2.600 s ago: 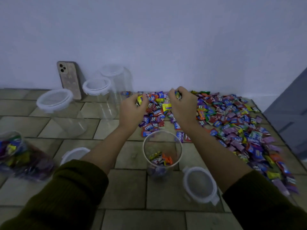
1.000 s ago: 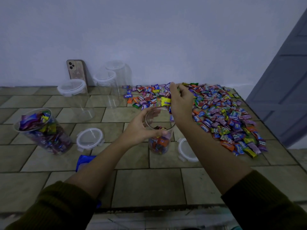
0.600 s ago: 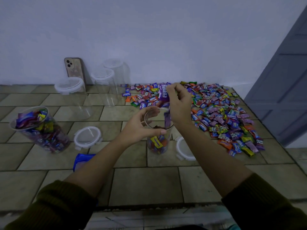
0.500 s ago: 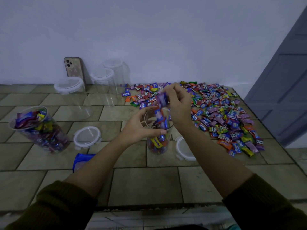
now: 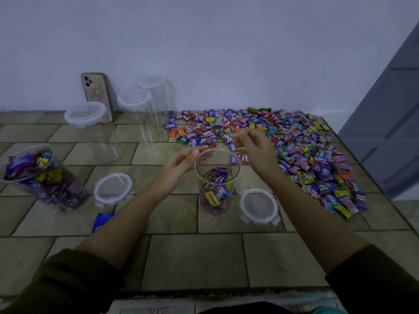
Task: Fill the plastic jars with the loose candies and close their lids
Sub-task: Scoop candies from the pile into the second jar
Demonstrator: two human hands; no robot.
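Note:
A clear plastic jar (image 5: 216,196) stands open on the tiled floor, about half full of wrapped candies. My left hand (image 5: 179,165) rests with relaxed fingers against the left of its rim. My right hand (image 5: 256,149) hovers just above and right of the rim with loosely curled fingers, and I see nothing held in it. The loose candies (image 5: 294,150) spread in a wide pile behind and to the right of the jar. The jar's white-rimmed lid (image 5: 258,206) lies flat beside it on the right.
A full, lidless jar (image 5: 43,180) leans at the left with a second lid (image 5: 112,188) beside it. Three empty lidded jars (image 5: 95,130) stand at the back left before a phone (image 5: 96,91) leaning on the wall. Blue packaging (image 5: 101,220) lies under my left forearm. A grey door (image 5: 390,123) stands right.
My right hand dropped its candies into the jar and has moved right, away from the opening. My left hand loosened its grip on the jar and now only rests at the rim.

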